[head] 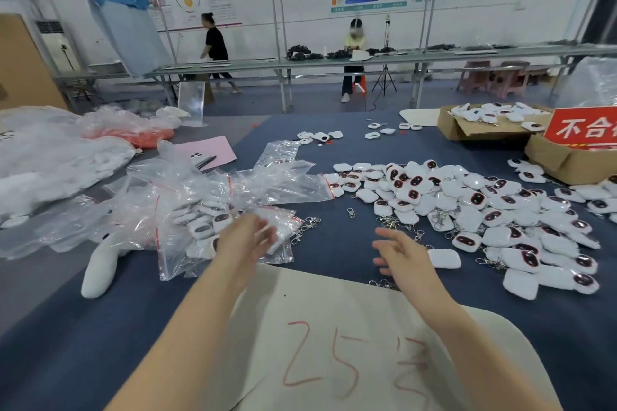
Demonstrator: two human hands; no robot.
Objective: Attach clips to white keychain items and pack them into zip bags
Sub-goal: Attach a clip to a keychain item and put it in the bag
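A large heap of white keychain items (494,210) with dark red faces covers the right half of the blue table. Loose metal clips (305,227) lie in front of the heap and beside the bags. Clear zip bags (227,197), some holding white items, are piled at the left centre. My left hand (248,238) hovers over a filled zip bag (280,227), fingers straight and blurred, gripping nothing. My right hand (402,253) is spread open above the table, just left of a single white item (445,259) lying face down.
A white sheet (334,337) with red writing lies under my forearms. Cardboard boxes (480,127) with more white items and a red sign (584,127) stand at the far right. Big plastic sacks (50,150) fill the left. A white plush piece (100,267) lies front left. Two people are at a far bench.
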